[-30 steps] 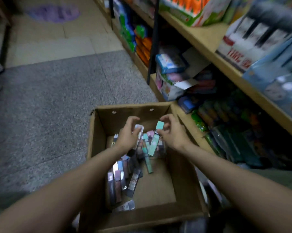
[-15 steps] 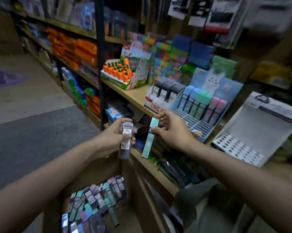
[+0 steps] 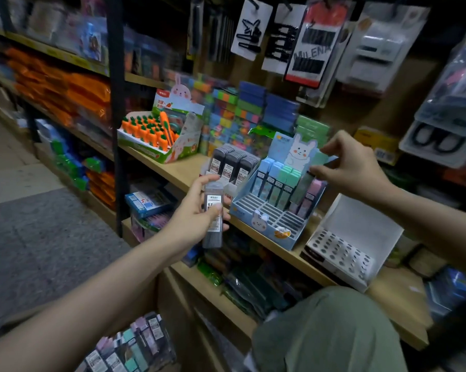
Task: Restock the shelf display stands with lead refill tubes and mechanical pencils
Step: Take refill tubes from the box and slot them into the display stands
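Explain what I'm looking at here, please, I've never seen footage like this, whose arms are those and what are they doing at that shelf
There is no machine here. A person wears a camera on the head, so the one view looks forward and down along their own two bare arms.

The left hand grips a grey lead refill tube, held upright in front of the wooden shelf. The right hand reaches over a blue bunny display stand, its fingers pinching the top of a green tube in the stand's back row. The front slots of that stand are empty.

Left of it stands a stand of grey tubes, and further left a box of carrot-shaped items. At the bottom, a cardboard box holds more tubes.
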A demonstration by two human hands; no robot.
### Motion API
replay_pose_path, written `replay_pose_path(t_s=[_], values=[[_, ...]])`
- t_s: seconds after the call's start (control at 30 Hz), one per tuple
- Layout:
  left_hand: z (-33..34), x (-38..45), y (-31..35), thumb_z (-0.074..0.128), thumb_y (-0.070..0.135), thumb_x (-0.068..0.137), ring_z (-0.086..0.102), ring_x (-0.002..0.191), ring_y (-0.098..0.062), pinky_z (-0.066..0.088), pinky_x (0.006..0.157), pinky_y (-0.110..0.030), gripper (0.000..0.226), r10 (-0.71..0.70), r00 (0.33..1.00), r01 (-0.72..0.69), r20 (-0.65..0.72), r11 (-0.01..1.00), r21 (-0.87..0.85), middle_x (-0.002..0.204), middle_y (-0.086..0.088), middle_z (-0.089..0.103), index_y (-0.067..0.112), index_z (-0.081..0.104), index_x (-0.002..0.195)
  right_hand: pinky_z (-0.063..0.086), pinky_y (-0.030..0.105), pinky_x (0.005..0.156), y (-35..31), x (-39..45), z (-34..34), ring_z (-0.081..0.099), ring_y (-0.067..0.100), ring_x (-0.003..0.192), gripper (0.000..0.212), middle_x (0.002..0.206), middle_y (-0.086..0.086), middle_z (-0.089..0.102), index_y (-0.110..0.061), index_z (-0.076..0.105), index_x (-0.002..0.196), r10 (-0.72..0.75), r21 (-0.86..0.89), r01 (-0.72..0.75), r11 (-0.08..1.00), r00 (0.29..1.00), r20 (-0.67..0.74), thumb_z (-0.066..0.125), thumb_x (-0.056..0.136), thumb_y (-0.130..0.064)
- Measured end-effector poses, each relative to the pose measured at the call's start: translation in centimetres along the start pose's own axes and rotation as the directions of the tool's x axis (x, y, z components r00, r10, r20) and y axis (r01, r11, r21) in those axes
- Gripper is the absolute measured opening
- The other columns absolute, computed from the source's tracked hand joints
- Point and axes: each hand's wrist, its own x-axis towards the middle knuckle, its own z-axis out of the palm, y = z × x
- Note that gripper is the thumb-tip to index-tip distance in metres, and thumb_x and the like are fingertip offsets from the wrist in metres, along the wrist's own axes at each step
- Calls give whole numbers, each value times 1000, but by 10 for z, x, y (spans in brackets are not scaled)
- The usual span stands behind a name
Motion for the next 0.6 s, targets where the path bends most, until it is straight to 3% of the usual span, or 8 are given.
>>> replay_pose_path(t_s=[0.17,0.27,0.4,0.6], values=[[10,10,-3,47,-20,87,64,79,-14,57,72,-30,75,-96,995,99,39,993,-72,111,-11,56,38,31,132,56,42,67,18,-1,19,63,18,77,32,96,3,64,-19,49,94,-14,-126,20,992,999,45,78,80,-15],[16,13,-6,47,-20,88,68,80,-10,57,75,-30,78,-105,992,111,71,989,-96,112,-10,56,39,26,135,56,49,71,26,-2,29,62,23,80,31,94,6,64,-16,50,95,-9,-154,19,988,998,64,77,81,-13],[16,12,-12,49,-16,91,71,94,-18,58,77,-31,65,-112,990,123,84,983,-136,109,-11,65,34,34,130,57,48,73,30,1,35,64,23,86,31,101,5,63,-15,51,99,42,-99,-37,994,998,48,77,82,-18],[15,8,-14,49,-8,94,71,98,-24,60,78,-36,36,-136,986,150,94,976,-156,110,-8,70,13,48,124,55,34,72,13,8,48,63,18,86,33,98,-2,60,-19,51,96,42,23,-42,999,999,-34,80,79,-21]])
